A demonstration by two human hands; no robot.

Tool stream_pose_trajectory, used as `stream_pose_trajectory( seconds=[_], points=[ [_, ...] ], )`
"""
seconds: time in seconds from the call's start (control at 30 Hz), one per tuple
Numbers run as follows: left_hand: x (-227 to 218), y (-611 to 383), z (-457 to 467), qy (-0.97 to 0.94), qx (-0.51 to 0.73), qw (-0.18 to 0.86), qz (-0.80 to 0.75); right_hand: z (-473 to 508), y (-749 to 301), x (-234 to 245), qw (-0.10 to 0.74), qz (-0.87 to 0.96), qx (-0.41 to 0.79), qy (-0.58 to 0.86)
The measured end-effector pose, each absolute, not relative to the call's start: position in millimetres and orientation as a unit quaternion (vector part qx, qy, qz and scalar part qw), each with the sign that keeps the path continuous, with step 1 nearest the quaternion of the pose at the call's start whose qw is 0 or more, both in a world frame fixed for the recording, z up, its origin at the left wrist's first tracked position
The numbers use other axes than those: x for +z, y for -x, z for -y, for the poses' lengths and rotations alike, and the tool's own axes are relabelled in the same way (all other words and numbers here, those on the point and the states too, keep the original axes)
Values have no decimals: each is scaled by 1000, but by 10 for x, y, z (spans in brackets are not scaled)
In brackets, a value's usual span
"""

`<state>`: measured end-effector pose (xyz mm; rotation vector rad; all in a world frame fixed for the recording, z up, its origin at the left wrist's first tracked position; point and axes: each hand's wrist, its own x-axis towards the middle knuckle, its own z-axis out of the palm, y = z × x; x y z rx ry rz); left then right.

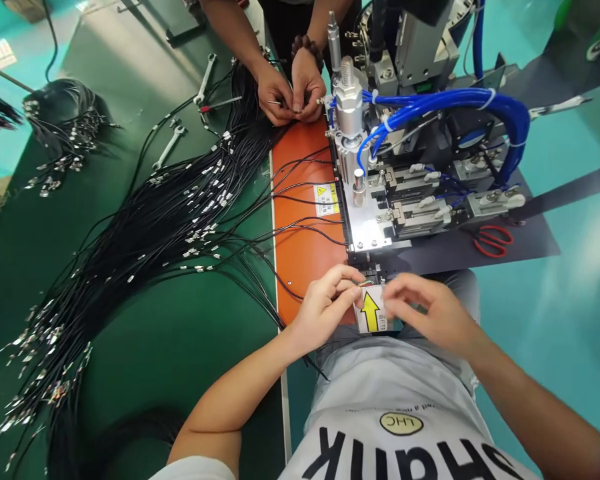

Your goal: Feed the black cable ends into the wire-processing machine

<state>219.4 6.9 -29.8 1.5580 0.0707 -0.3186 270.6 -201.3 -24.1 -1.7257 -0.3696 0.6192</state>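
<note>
My left hand [325, 303] and my right hand [425, 310] are close together at the near end of a metal machine [375, 220]. Both pinch a thin cable end with coloured wires [365, 284] just above a white label with a yellow arrow [371, 312]. The fingers of each hand are curled and pressed together around it. A black cable runs from my left hand across the orange plate [300, 247].
A large spread of black cables with metal ends [145, 233] covers the green table. Another person's two hands [290, 90] work on a cable at the far end. Wrenches [173, 143] lie on the table. Blue hoses [445, 103] top the machine; red scissors [493, 240] lie to its right.
</note>
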Motion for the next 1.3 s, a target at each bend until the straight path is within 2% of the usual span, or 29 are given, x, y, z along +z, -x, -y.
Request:
stream_pose_trajectory(
  seconds=[0.4,0.6,0.83,1.03,1.3],
  points=[
    [-370,-2195,13,-700,-119,702,-57,1759,-2633,-467,673,90,246,692],
    [-345,-2272,8,-701,-86,704,-73,1759,-2598,-489,653,88,233,715],
    [-353,-2286,1,-613,-157,762,-138,1766,-2575,-455,635,103,227,731],
    [-338,-2266,29,-618,-166,755,-143,1758,-2568,-443,633,103,222,734],
    [-325,-2223,144,-688,-46,715,-114,1754,-2554,-455,635,101,210,737]
  ],
)
